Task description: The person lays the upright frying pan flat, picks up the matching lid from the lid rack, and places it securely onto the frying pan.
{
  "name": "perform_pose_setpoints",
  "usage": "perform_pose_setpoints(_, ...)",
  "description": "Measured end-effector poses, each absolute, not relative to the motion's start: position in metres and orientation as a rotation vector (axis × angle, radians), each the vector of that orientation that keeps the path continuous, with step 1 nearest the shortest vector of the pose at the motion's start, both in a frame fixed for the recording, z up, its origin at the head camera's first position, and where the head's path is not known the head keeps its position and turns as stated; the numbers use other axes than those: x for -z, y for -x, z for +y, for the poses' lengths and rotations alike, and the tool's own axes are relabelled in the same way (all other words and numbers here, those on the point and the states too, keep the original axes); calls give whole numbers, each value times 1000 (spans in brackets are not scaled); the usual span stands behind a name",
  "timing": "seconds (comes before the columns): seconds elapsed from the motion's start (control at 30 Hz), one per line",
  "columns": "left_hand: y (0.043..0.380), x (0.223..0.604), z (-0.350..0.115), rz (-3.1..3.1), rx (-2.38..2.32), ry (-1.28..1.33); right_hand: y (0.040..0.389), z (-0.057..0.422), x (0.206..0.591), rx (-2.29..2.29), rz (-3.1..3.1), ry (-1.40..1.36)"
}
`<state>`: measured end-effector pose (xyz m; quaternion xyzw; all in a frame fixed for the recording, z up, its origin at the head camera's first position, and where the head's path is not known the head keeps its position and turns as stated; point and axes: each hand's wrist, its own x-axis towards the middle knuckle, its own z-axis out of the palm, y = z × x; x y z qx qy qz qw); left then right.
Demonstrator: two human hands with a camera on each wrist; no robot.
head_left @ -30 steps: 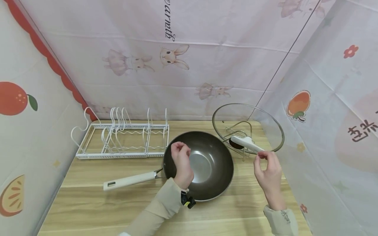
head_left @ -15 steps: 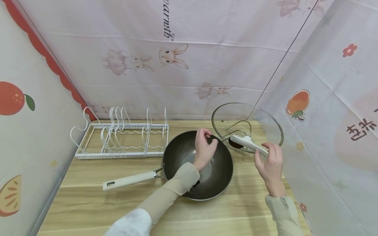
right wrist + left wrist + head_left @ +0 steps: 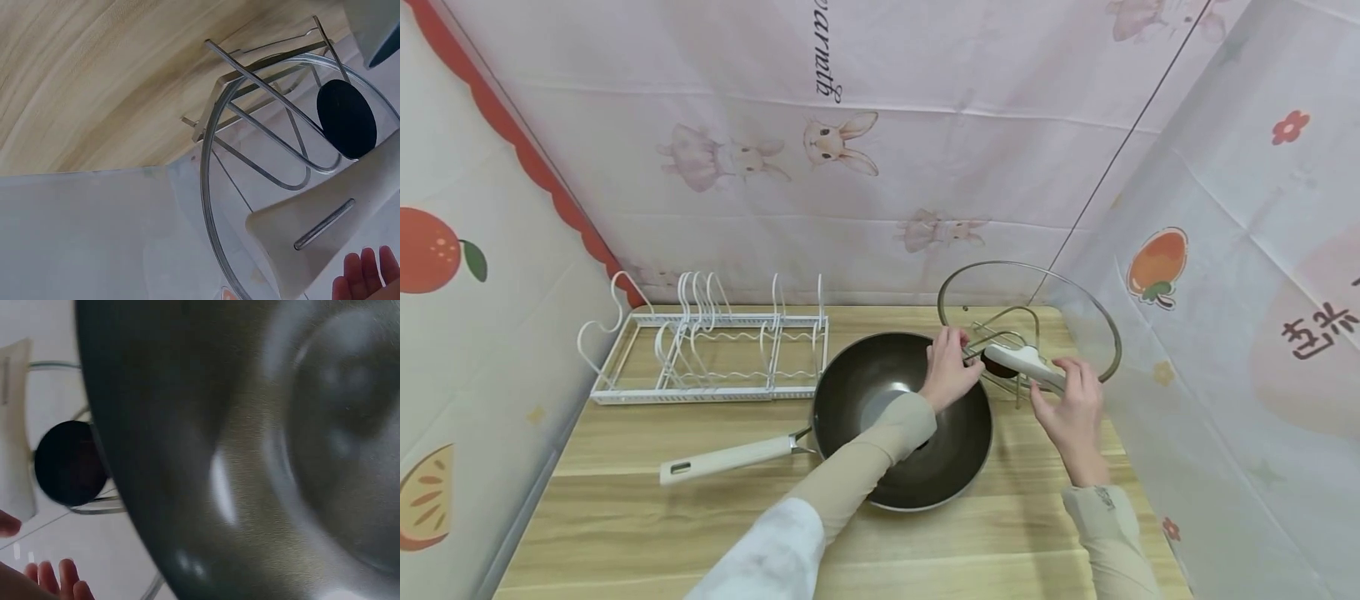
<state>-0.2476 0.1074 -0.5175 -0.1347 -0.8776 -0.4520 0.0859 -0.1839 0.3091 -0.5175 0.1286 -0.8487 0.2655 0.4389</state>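
Observation:
A glass pot lid [image 3: 1112,333] with a metal rim leans upright in a small wire lid stand [image 3: 1026,315] at the back right. Its cream handle [image 3: 1026,360] has a dark round base [image 3: 347,119] and points toward me. My right hand [image 3: 1075,412] is beside the handle's end, thumb and fingers spread; in the right wrist view the fingers [image 3: 369,272] look apart from it. My left hand [image 3: 951,371] hovers over the right rim of a dark wok [image 3: 880,367], near the stand, fingers loosely bent with nothing seen between them. The wok's cream handle [image 3: 730,461] points left.
A white wire dish rack [image 3: 715,392] with several upright loops stands at the back left, close to the wok. Printed cloth walls [image 3: 865,192] border the wooden table [image 3: 625,517] at the back and both sides.
My left hand has moved right across the wok toward the lid stand. My right hand's fingers have spread from the lid handle's end and shifted slightly left. The lid has stayed about in place.

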Motion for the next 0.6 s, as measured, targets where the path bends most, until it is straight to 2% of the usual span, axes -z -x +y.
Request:
perform_pose_setpoints(0.3,263,540,124,-2731,1316,518,193,311,524,-579,-2226,-272)
perform_pose_setpoints(0.6,261,546,138,-2691,1355,523,194,312,530,-545,-2347,-163)
